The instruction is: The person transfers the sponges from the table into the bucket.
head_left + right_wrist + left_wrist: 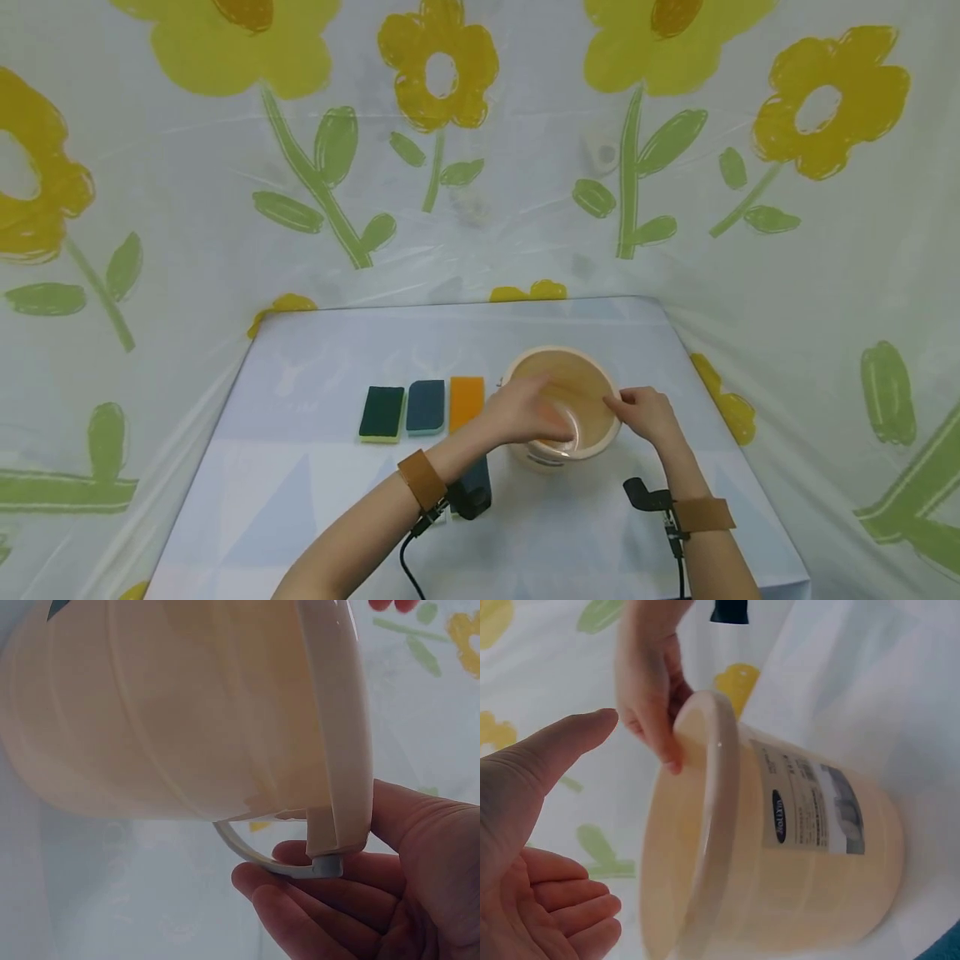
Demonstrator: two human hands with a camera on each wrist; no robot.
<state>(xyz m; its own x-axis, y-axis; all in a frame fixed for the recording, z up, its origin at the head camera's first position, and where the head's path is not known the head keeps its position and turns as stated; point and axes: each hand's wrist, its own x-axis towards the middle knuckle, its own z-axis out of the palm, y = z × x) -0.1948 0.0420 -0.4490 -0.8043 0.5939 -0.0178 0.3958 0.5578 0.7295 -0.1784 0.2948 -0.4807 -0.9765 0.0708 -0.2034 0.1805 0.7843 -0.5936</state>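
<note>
A cream plastic bucket (581,367) stands on the table, its opening facing up. My right hand (648,414) pinches its rim on the right side. In the right wrist view the thumb is inside the rim and the fingers are outside, near the white handle (251,856), which hangs at the bucket's side. My left hand (525,412) is over the bucket's opening. In the left wrist view its thumb is stretched out, the fingers are loosely bent, and nothing is held. A printed label (810,799) is stuck on the bucket's outer wall.
Left of the bucket lie a dark green sponge (382,412) with a yellow underside, a blue-grey sponge (426,407) and an orange sponge (467,400). Another blue one (476,475) is partly hidden under the left forearm. A flowered curtain (525,167) surrounds the table (300,358).
</note>
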